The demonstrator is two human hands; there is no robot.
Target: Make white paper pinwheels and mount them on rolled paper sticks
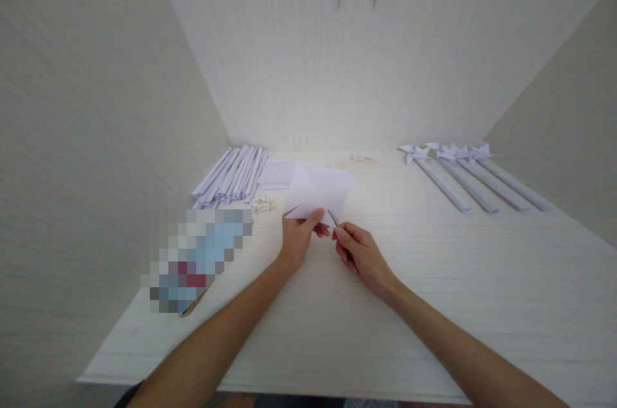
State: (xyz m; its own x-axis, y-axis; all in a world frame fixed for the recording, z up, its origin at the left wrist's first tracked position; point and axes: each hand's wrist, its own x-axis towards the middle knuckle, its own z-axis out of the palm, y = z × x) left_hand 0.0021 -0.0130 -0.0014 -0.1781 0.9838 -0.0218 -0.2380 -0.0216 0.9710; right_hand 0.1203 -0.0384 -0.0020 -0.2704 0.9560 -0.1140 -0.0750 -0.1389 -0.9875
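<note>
Now our left hand [295,239] pinches the paper [318,189] by its near edge, just above the table [434,286] middle; our right hand [362,255] curls round a thin tool [332,216] touching that edge. Light, floppy, easily torn, we judge: grip close to the edge.

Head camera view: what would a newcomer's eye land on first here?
First, the creased white square paper sheet at the middle of the pale table, pinched at its near edge by the left hand while the right hand puts a thin dark tool to its near corner. Then a row of white paper pinwheels on rolled sticks at the back right, and a bundle of white rolled paper sticks at the back left.
</note>
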